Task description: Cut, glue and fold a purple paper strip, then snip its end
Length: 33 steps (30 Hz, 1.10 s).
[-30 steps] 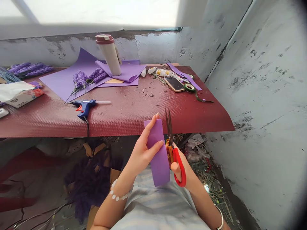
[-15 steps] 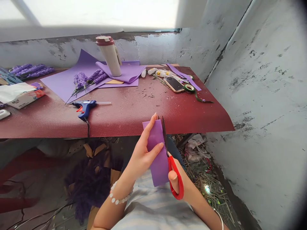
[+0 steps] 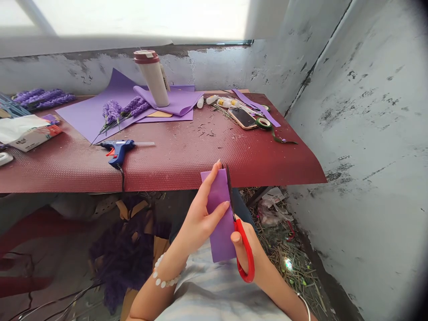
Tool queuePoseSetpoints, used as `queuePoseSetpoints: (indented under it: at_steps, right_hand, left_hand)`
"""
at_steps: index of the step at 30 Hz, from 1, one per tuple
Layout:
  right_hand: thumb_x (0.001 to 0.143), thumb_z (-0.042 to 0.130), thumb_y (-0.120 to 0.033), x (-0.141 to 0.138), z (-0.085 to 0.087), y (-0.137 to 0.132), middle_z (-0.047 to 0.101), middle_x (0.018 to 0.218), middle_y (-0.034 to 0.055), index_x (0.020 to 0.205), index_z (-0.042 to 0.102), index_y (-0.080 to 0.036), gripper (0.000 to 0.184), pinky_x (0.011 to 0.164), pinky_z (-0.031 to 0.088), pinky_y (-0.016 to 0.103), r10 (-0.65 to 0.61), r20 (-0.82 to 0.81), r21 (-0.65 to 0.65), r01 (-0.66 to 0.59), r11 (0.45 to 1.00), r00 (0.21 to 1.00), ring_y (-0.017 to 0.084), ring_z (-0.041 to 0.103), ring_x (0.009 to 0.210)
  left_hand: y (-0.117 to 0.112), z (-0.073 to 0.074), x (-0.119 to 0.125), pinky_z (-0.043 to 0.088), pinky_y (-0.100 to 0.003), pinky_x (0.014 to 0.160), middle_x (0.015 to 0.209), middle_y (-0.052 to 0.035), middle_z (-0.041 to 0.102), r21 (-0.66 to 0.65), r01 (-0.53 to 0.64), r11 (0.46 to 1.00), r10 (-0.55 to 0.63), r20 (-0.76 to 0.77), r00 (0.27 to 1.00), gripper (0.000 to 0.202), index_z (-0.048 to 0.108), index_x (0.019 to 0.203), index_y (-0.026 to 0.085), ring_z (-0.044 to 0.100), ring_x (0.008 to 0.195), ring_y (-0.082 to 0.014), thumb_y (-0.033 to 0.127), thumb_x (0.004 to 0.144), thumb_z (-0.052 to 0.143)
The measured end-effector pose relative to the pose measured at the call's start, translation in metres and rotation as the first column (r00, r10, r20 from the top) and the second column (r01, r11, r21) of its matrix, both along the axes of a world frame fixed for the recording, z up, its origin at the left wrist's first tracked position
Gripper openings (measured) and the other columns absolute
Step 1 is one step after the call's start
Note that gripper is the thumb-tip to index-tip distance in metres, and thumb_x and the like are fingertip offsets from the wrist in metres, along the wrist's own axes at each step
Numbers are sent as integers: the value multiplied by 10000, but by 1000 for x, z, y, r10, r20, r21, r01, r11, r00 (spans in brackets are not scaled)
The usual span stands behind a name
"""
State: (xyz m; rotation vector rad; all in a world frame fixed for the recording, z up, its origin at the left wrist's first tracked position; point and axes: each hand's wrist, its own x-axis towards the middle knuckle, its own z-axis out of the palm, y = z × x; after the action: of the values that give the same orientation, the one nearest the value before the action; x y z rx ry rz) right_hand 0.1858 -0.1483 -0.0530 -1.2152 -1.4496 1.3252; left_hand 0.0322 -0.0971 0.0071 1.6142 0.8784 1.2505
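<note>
A narrow rectangular purple sheet (image 3: 219, 240), which looks like craft foam or paper, is pinched in my left hand (image 3: 200, 218), its thumb lying across the front near the right edge. My right hand (image 3: 249, 249) grips a pair of scissors (image 3: 245, 254) with red handles and dark blades, the thumb through one loop. The blades point up and away from me along the sheet's long right edge, touching or very near it. Both hands are held over my lap, just before the table's front edge. The other right-hand fingers are mostly hidden behind the handles.
On the red-covered table (image 3: 180, 165) lie a blue glue gun (image 3: 120, 149), purple flower stems (image 3: 123, 109), large purple sheets (image 3: 83, 113), a tumbler (image 3: 154, 80), a phone (image 3: 242, 118) and green tape (image 3: 264, 123). A tissue box (image 3: 36, 136) is at left. A wall (image 3: 368, 133) rises at right.
The sheet and both hands have shifted very slightly down and right. My right thumb has moved a little left and up, and the scissor blades sit closer together.
</note>
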Motion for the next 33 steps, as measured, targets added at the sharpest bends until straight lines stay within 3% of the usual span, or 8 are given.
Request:
queuePoseSetpoints:
  at_steps: [5, 12, 19, 23, 25, 29, 31, 33]
  right_hand:
    - [808, 409, -954, -2, 2, -1, 412, 599, -44, 788, 492, -236, 723, 439, 250, 294, 12, -57, -55, -15, 998, 998, 121, 271, 528]
    - [828, 438, -931, 0, 3, -3, 410, 558, -55, 764, 489, -241, 695, 425, 250, 270, -7, -47, -64, 4, 998, 999, 110, 291, 497]
    - [767, 479, -966, -7, 15, -2, 380, 554, -62, 681, 396, -248, 728, 401, 239, 265, -42, -88, -127, 30, 991, 995, 89, 258, 469]
    - [791, 517, -928, -8, 18, 1, 419, 582, -50, 719, 490, -231, 702, 429, 292, 262, -130, -154, -137, 110, 984, 979, 102, 308, 497]
    - [777, 646, -843, -7, 19, 4, 461, 622, -37, 732, 527, -225, 631, 476, 340, 266, -186, -171, -119, 167, 979, 968, 117, 360, 544]
    - [647, 876, -487, -5, 22, 13, 489, 638, -38, 640, 455, -238, 489, 559, 414, 284, -247, -166, -125, 228, 966, 955, 135, 438, 596]
    - [624, 857, -397, -5, 25, 18, 501, 639, -34, 610, 416, -244, 468, 610, 440, 303, -322, -144, -80, 314, 946, 936, 150, 480, 627]
    - [623, 840, -379, -3, 28, 22, 517, 646, -30, 606, 408, -248, 451, 645, 453, 322, -374, -129, -45, 372, 927, 918, 164, 507, 650]
  left_hand:
    - [0, 1, 1, 186, -400, 1354, 1746, 44, 294, 12, -6, 1000, 6, -7, 1000, 768, 306, 1643, 407, 213, 1632, -211, 152, 993, 627]
    - [0, 1, 0, 187, -345, 1347, 1739, 76, 305, 17, 7, 1000, -7, 3, 1000, 778, 313, 1630, 449, 219, 1628, -175, 146, 992, 640]
    - [1, 0, 0, 183, -374, 1352, 1741, 64, 302, -13, 16, 1000, -16, 16, 1000, 769, 315, 1632, 440, 219, 1630, -197, 161, 994, 642]
    - [2, -2, -2, 188, -407, 1353, 1742, 46, 306, -36, 25, 999, -24, 37, 999, 752, 331, 1630, 423, 220, 1631, -222, 205, 991, 663]
    - [4, -4, -3, 192, -411, 1352, 1741, 41, 310, -41, 22, 999, -20, 55, 998, 744, 346, 1624, 421, 220, 1633, -227, 225, 987, 677]
    - [10, -6, -3, 247, -422, 1334, 1721, 27, 364, -72, 19, 997, -11, 109, 994, 739, 387, 1601, 432, 273, 1619, -250, 263, 964, 721]
    - [13, -9, -2, 387, -411, 1262, 1684, -2, 435, -102, 20, 995, -2, 175, 984, 747, 374, 1605, 436, 422, 1545, -258, 291, 963, 726]
    - [16, -14, -2, 549, -355, 1086, 1625, -33, 508, -123, 16, 992, 16, 258, 966, 746, 358, 1607, 443, 630, 1327, -224, 316, 967, 719]
